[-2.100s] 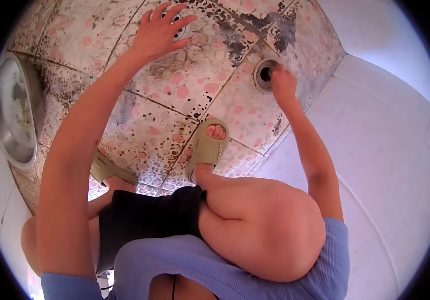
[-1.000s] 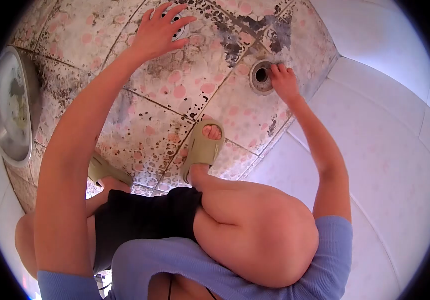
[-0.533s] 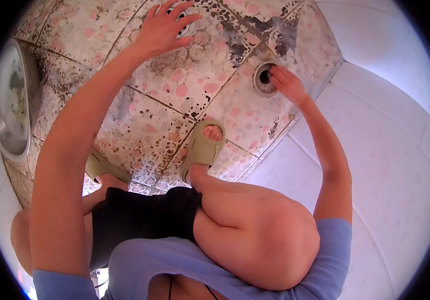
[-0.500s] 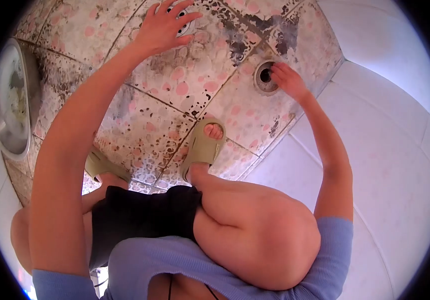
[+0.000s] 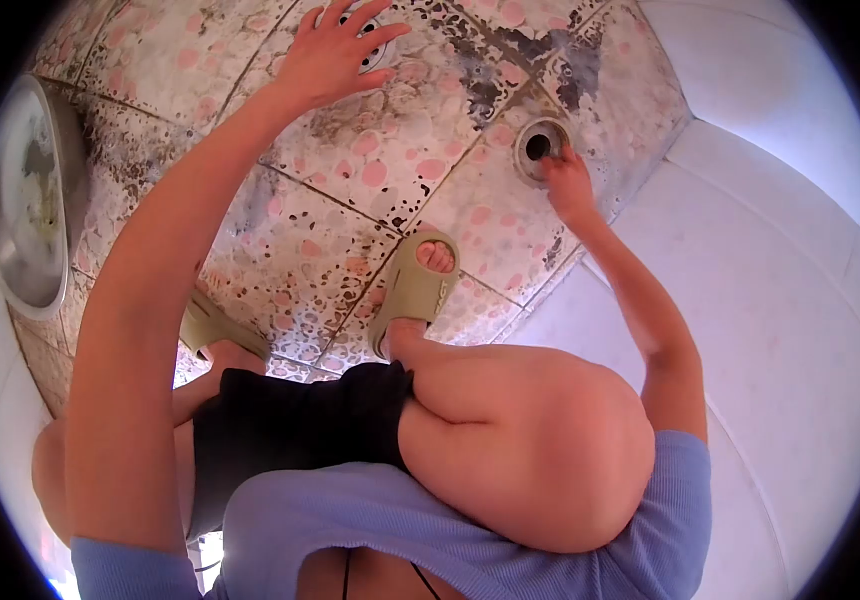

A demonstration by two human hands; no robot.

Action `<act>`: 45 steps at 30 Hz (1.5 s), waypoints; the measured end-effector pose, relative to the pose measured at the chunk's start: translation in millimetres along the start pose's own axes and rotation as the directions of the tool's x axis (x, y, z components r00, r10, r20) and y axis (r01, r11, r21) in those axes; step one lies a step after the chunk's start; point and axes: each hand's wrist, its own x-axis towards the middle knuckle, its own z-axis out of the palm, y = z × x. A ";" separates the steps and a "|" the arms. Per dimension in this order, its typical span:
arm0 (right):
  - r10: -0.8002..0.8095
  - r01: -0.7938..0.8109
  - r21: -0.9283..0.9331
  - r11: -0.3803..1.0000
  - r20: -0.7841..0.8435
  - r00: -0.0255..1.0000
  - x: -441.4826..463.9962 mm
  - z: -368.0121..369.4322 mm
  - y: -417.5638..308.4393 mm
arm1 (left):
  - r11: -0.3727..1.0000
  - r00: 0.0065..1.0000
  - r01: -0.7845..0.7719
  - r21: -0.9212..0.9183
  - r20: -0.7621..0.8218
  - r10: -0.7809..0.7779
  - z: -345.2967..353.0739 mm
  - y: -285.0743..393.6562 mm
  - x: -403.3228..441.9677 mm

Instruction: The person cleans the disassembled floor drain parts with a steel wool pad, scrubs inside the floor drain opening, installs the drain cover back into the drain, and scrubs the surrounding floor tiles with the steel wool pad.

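My left hand (image 5: pixel 330 62) is spread wide over a round drain cover with dark holes (image 5: pixel 374 42) in the tiled floor, hiding part of it. Whether the palm presses on the cover I cannot tell. Farther right, my right hand (image 5: pixel 569 187) has its fingers bent at the near right rim of an open round drain hole (image 5: pixel 538 146). Some fingertips reach over the rim toward the dark opening; anything pinched between them is too small to make out.
A large metal basin (image 5: pixel 25 200) stands on the left, wet inside with pale bits. Stained, pink-spotted tiles (image 5: pixel 350 165) cover the floor. White wall tiles (image 5: pixel 750 300) rise on the right. My feet wear green slides (image 5: pixel 418 290).
My right hand has shifted from the right side of the drain hole to its lower right rim, and its fingers have bent. My left hand stays spread over the cover. The view moved slightly.
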 end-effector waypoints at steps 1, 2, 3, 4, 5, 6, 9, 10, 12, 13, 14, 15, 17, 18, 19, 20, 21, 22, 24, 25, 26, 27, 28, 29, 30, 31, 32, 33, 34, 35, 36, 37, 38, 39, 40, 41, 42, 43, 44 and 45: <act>0.098 -0.100 0.040 0.994 0.037 0.994 1.9 -1.1 -9.5 | 1.000 1.000 0.001 0.003 0.023 -0.001 -0.2 0.8 0.0; 0.194 -0.200 0.075 0.977 0.074 0.978 3.8 -0.7 -16.8 | 1.000 0.999 0.001 0.008 0.044 -0.001 -0.7 1.0 0.5; 0.287 -0.299 0.107 0.948 0.112 0.951 5.5 0.2 -23.1 | 1.000 0.998 0.001 0.015 0.064 -0.001 -1.7 0.7 0.9; 0.376 -0.384 0.142 0.912 0.083 0.923 8.9 3.0 -28.0 | 0.998 1.000 -0.019 0.059 0.012 0.018 2.2 -0.1 -0.2; 0.437 -0.452 0.203 0.868 0.119 0.892 15.2 5.2 -29.9 | 0.994 0.998 -0.031 0.108 -0.043 0.036 10.3 -1.1 -2.1; 0.492 -0.516 0.262 0.815 0.158 0.856 21.7 6.7 -31.6 | 0.987 0.994 -0.041 0.158 -0.097 0.057 12.8 -1.1 -2.4; 0.598 -0.674 0.335 0.659 0.311 0.739 41.5 17.4 -23.0 | 0.990 0.997 -0.018 0.138 -0.070 0.028 18.5 -4.1 -3.2; 0.657 -0.745 0.432 0.508 0.365 0.660 50.9 19.0 -17.4 | 0.989 0.997 -0.019 0.148 -0.074 0.030 18.3 -5.5 -3.2; 0.750 -0.775 0.631 0.035 0.496 0.437 67.0 20.8 -3.6 | 0.987 0.996 -0.025 0.160 -0.076 0.037 20.0 -3.9 -2.6; 0.741 -0.672 0.687 -0.274 0.597 0.308 69.2 21.1 -0.6 | 0.987 0.996 -0.030 0.159 -0.080 0.044 20.4 -4.3 -1.2; 0.797 -0.602 0.759 -0.247 0.512 0.319 62.3 26.1 -0.6 | 0.987 0.996 -0.036 0.159 -0.080 0.049 20.4 -5.3 -1.4; 0.847 -0.528 0.822 -0.212 0.424 0.320 49.6 35.5 1.6 | 0.987 0.996 -0.041 0.159 -0.078 0.054 20.3 -5.7 -2.5; 0.931 -0.377 0.918 -0.119 0.236 0.279 15.6 52.5 8.8 | 0.986 0.996 -0.042 0.159 -0.068 0.054 19.8 -2.9 -3.3; 0.960 -0.297 0.953 -0.056 0.133 0.246 7.0 49.3 9.0 | 0.986 0.996 -0.041 0.163 -0.070 0.053 17.5 -3.3 -1.7; 0.979 -0.219 0.975 0.016 0.029 0.202 1.2 47.0 9.0 | 0.983 0.996 -0.041 0.177 -0.065 0.054 15.2 -4.0 -0.3; 0.954 -0.391 0.902 0.183 -0.067 0.291 -1.4 47.3 6.3 | 0.982 0.997 -0.041 0.187 -0.058 0.052 13.8 -3.0 -0.7; 0.910 -0.532 0.773 0.344 -0.134 0.393 8.0 24.1 -12.0 | 0.980 0.998 -0.040 0.193 -0.048 0.051 14.3 -1.1 -0.6; 0.847 -0.631 0.598 0.494 -0.168 0.504 16.6 12.7 -29.6 | 0.981 0.996 -0.054 0.184 -0.059 0.066 16.1 0.2 0.2; 0.896 -0.635 0.657 0.406 -0.149 0.419 44.8 22.2 -53.2 | 0.982 0.994 -0.061 0.179 -0.081 0.077 17.1 -3.2 -1.1; 0.917 -0.631 0.688 0.359 -0.136 0.374 56.2 26.6 -58.1 | 0.982 0.994 -0.060 0.179 -0.079 0.075 15.7 -5.5 -0.3; 0.904 -0.630 0.679 0.378 -0.124 0.409 57.0 27.5 -58.7 | 0.983 0.994 -0.066 0.172 -0.071 0.079 15.0 -4.9 0.4; 0.888 -0.628 0.668 0.399 -0.112 0.445 55.6 26.3 -57.4 | 0.984 0.995 -0.069 0.163 -0.063 0.080 14.5 -2.6 -0.8; 0.870 -0.621 0.660 0.424 -0.108 0.480 55.2 24.6 -54.3 | 0.984 0.995 -0.065 0.167 -0.064 0.077 14.6 -2.2 -1.4; 0.802 -0.610 0.577 0.543 -0.140 0.581 53.4 23.4 -50.9 | 0.983 0.995 -0.064 0.171 -0.069 0.076 15.3 -2.2 -0.6; 0.719 -0.581 0.486 0.653 -0.157 0.677 49.4 23.7 -47.8 | 0.983 0.995 -0.059 0.173 -0.072 0.073 15.2 -1.5 -0.5; 0.625 -0.534 0.389 0.751 -0.158 0.764 43.7 23.5 -45.3 | 0.984 0.996 -0.056 0.170 -0.063 0.067 15.0 -0.8 -0.5; 0.512 -0.434 0.337 0.835 -0.189 0.838 34.1 25.1 -42.8 | 0.985 0.997 -0.052 0.167 -0.053 0.062 14.5 -0.4 -0.4; 0.385 -0.320 0.281 0.905 -0.215 0.898 23.3 27.9 -38.7 | 0.985 0.998 -0.045 0.167 -0.045 0.054 13.5 -0.9 -0.3; 0.249 -0.197 0.220 0.955 -0.238 0.939 16.7 27.2 -31.7 | 0.986 0.997 -0.053 0.158 -0.054 0.062 12.6 -2.0 0.3; 0.124 -0.071 0.204 0.976 -0.262 0.957 9.6 25.3 -22.2 | 0.987 0.996 -0.058 0.147 -0.059 0.068 13.0 -1.5 -0.7; -0.005 0.059 0.185 0.981 -0.282 0.960 2.2 22.4 -10.9 | 0.989 0.995 -0.062 0.136 -0.064 0.072 13.5 -2.3 -1.3; -0.129 0.183 0.161 0.970 -0.297 0.946 -5.4 19.0 1.6 | 0.988 0.994 -0.059 0.143 -0.078 0.071 14.4 -3.0 0.2; -0.180 0.206 0.122 0.971 -0.193 0.964 -8.4 16.4 15.3 | 0.988 0.994 -0.057 0.147 -0.087 0.070 15.9 -3.4 0.2; -0.109 0.144 0.148 0.978 -0.224 0.968 -7.9 11.4 12.3 | 0.987 0.993 -0.054 0.152 -0.093 0.069 16.6 -3.6 -0.8; -0.038 0.084 0.174 0.981 -0.254 0.966 -7.0 7.1 8.2 | 0.987 0.993 -0.056 0.150 -0.094 0.070 17.2 -3.6 -1.1; 0.034 0.024 0.202 0.979 -0.281 0.959 -4.5 3.1 4.3 | 0.987 0.993 -0.059 0.148 -0.094 0.073 17.4 -3.4 -0.9; 0.082 -0.009 0.209 0.978 -0.342 0.936 3.9 -1.2 -2.1 | 0.987 0.993 -0.062 0.149 -0.093 0.076 16.9 -4.3 -1.0; 0.129 -0.040 0.220 0.975 -0.408 0.904 17.1 -4.8 -10.0 | 0.986 0.992 -0.067 0.152 -0.096 0.082 16.1 -7.4 -0.2; 0.178 -0.075 0.232 0.970 -0.465 0.867 22.4 -7.6 -13.8 | 0.986 0.991 -0.075 0.147 -0.098 0.090 17.2 -7.4 0.3; 0.143 -0.051 0.219 0.974 -0.427 0.893 24.3 -6.6 -11.6 | 0.987 0.991 -0.083 0.138 -0.095 0.097 18.3 -5.7 -1.6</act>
